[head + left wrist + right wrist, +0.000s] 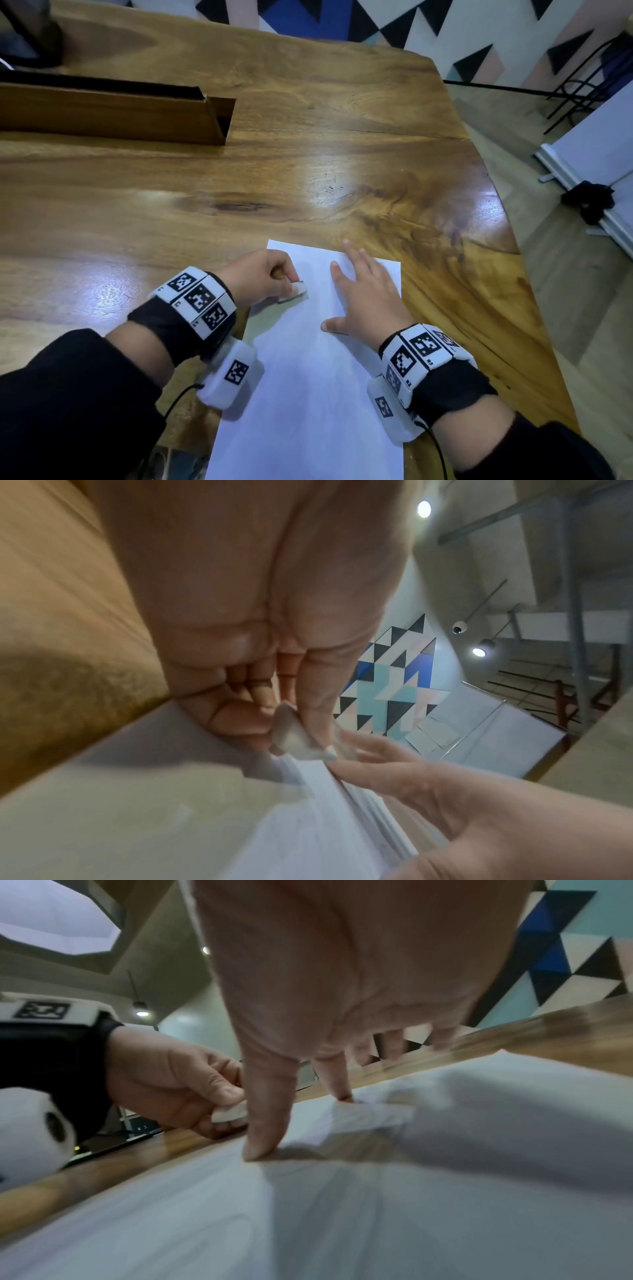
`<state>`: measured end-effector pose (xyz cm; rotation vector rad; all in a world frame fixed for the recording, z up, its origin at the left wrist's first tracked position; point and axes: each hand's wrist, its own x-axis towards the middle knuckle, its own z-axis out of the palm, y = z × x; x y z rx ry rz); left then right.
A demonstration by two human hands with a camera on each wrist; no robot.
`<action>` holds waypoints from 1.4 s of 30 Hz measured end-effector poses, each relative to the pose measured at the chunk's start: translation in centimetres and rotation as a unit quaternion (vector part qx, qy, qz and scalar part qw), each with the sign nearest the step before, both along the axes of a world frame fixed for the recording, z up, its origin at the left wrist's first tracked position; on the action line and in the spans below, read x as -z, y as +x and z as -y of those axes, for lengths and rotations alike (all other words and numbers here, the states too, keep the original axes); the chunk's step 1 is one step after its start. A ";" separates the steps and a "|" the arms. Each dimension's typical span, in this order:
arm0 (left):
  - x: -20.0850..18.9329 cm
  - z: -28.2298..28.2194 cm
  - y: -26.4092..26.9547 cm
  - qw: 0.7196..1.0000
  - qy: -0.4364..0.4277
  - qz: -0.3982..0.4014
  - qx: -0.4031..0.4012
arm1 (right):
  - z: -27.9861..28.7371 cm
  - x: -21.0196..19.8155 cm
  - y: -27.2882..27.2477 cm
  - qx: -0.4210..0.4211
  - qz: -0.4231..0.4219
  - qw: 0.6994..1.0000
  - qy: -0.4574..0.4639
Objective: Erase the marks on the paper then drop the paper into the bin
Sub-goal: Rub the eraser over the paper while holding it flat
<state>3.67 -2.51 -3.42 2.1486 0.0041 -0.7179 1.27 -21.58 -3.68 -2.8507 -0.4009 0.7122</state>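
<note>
**Eraser at the sheet's left edge**

On the left, left hand (262, 275) curled, pinching a white eraser (297, 290) at the left edge of the white paper (308, 377). Flat across the wooden table (308, 154), that paper, near its front edge. On the right, right hand (364, 301) spread wide, fingers (337, 270) straight, thumb tip pressed on the sheet.

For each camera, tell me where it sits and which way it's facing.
Head: on the head, facing down at the table; shows both wrists, left hand, right hand.
Left wrist: along the left hand, whose grip holds the eraser.
Right wrist: along the right hand, fingers spread on the paper.
All three share eraser and paper.
</note>
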 end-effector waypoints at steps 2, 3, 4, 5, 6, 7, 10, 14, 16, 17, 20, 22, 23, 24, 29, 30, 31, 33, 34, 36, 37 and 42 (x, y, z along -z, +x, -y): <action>-0.1 0.0 0.5 1.000 -0.001 -0.025 0.004 | -0.2 0.1 -0.1 -0.009 -0.020 0.999 0.040; -0.2 0.1 0.9 1.000 0.001 -0.031 -0.004 | -0.3 0.1 -0.2 -0.008 -0.026 0.998 0.049; -0.3 0.2 1.3 0.999 0.017 -0.021 -0.016 | -0.4 0.2 -0.3 -0.009 -0.025 0.999 0.047; -0.4 0.5 1.8 0.998 0.051 0.006 -0.026 | -0.5 0.3 -0.4 -0.012 -0.020 0.999 0.038; -0.6 0.8 2.1 0.995 0.090 0.043 -0.028 | -0.7 0.4 -0.5 -0.015 -0.015 0.999 0.027; -0.8 1.3 2.4 0.989 0.120 0.079 -0.020 | -0.8 0.5 -0.5 -0.016 -0.016 1.000 0.019; -1.3 2.7 2.7 0.973 0.162 0.159 0.043 | -1.0 0.6 -0.3 -0.020 -0.030 0.999 0.007; -1.3 2.6 1.6 0.954 0.197 0.188 0.126 | -0.9 0.7 -0.4 -0.015 -0.028 0.999 0.012; -1.5 1.9 0.6 0.950 0.207 0.126 0.198 | -0.9 0.8 -0.4 -0.012 -0.029 0.999 0.018; -1.7 1.7 0.3 0.946 0.212 0.094 0.227 | -0.9 0.7 -0.3 -0.012 -0.029 0.999 0.019; -2.0 1.7 1.0 0.957 0.201 0.091 0.189 | -1.1 0.5 -0.3 -0.018 -0.034 0.999 0.011; -1.8 2.1 1.8 0.964 0.194 0.143 0.114 | -1.1 0.4 -0.3 -0.018 -0.039 0.999 0.008; -1.8 2.4 1.9 0.961 0.199 0.162 0.099 | -1.2 0.3 -0.3 -0.017 -0.042 0.999 0.007; -1.7 2.5 1.7 0.959 0.203 0.169 0.101 | -1.2 0.3 -0.2 -0.016 -0.042 0.999 0.006; -2.0 1.5 -0.1 0.950 0.217 0.054 0.218 | -1.3 0.2 -0.2 -0.011 -0.042 0.999 0.011; -2.1 1.6 0.3 0.953 0.216 0.064 0.203 | -1.3 0.2 -0.2 -0.011 -0.042 0.999 0.012; -2.1 1.7 0.9 0.958 0.210 0.092 0.171 | -1.3 0.2 -0.2 -0.010 -0.043 0.999 0.011; -2.0 2.3 1.8 0.960 0.205 0.157 0.105 | -1.3 0.1 -0.2 -0.008 -0.042 0.999 0.010; -2.0 2.5 1.8 0.959 0.207 0.171 0.096 | -1.4 0.1 -0.2 -0.008 -0.042 0.999 0.009; -1.9 2.4 1.0 0.955 0.216 0.158 0.126 | -1.4 0.1 -0.2 -0.009 -0.040 0.999 0.008; -1.8 2.1 0.4 0.954 0.216 0.134 0.158 | -1.4 0.1 -0.2 -0.008 -0.040 0.999 0.008; -2.1 1.4 0.6 0.961 0.208 0.079 0.162 | -1.4 0.0 -0.2 -0.003 -0.040 0.999 0.013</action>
